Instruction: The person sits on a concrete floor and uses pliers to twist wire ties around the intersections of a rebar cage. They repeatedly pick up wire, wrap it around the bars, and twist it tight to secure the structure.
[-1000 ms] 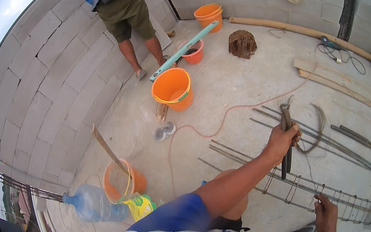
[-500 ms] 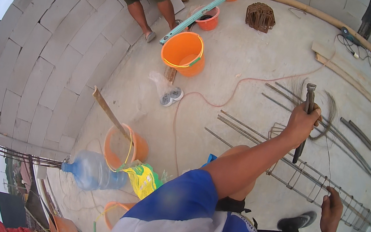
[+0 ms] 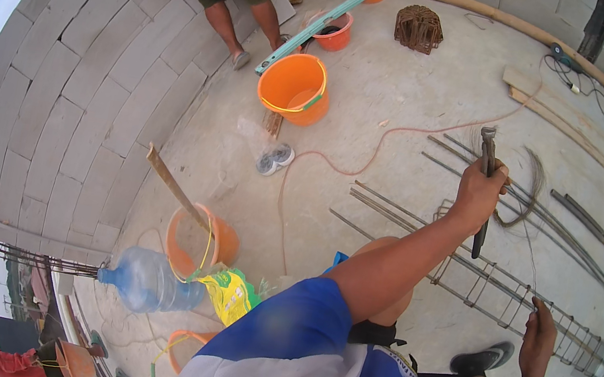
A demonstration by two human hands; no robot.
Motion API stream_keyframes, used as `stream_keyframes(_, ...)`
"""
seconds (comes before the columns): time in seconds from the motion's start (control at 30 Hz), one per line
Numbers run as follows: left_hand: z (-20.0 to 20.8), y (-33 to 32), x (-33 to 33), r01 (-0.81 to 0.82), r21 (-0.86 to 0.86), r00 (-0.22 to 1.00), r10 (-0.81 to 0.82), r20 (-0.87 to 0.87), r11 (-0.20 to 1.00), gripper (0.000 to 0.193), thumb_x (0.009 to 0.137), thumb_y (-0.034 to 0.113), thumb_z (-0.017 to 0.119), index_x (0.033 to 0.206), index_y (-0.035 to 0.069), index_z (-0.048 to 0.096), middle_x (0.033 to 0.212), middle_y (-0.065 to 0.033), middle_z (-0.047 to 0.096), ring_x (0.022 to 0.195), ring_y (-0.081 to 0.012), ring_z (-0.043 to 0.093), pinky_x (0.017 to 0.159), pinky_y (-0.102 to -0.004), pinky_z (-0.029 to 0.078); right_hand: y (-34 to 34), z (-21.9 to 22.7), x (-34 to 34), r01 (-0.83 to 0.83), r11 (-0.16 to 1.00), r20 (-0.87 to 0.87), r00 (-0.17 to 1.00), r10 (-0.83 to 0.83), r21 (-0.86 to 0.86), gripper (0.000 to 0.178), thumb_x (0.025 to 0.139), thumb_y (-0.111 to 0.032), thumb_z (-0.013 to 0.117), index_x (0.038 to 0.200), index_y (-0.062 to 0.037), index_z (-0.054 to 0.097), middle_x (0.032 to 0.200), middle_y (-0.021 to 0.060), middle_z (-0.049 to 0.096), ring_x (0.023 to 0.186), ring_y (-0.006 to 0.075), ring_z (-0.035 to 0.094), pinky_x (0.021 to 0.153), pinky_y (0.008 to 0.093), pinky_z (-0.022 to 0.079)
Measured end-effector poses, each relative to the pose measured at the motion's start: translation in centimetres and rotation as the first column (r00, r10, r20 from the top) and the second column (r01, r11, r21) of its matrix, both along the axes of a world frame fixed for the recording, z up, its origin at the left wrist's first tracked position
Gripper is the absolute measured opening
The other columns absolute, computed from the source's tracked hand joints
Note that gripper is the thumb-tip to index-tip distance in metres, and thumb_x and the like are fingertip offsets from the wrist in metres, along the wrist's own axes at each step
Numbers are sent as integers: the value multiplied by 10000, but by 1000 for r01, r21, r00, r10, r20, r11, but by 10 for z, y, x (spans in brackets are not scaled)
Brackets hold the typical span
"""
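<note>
Here the left hand [image 3: 479, 194] is closed in a fist around a dark metal tool [image 3: 483, 190], held upright above the rebar cage [image 3: 510, 294] on the concrete floor [image 3: 406, 102]. The right hand [image 3: 538, 342] rests lower right on the cage, fingers curled over a bar. Far left stands an orange bucket [image 3: 295, 90], beside another person's legs [image 3: 242, 24].
</note>
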State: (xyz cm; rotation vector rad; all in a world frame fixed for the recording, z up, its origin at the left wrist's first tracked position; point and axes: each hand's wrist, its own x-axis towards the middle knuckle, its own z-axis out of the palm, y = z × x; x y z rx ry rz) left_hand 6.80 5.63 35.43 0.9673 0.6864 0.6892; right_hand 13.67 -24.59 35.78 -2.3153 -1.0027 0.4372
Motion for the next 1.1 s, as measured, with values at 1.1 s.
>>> stream_keyframes(1.1,-5,-66,6,300,87,954,-300,-11,950,188,964,164,563,1085,22,546,952,-73,592,799,-140,534,739,-299,481,-5,35,-14,198,970,-184,968,-171,143,272,939,-227,526,1096,-38,643,968,176,675,931,357,628,858,421,476)
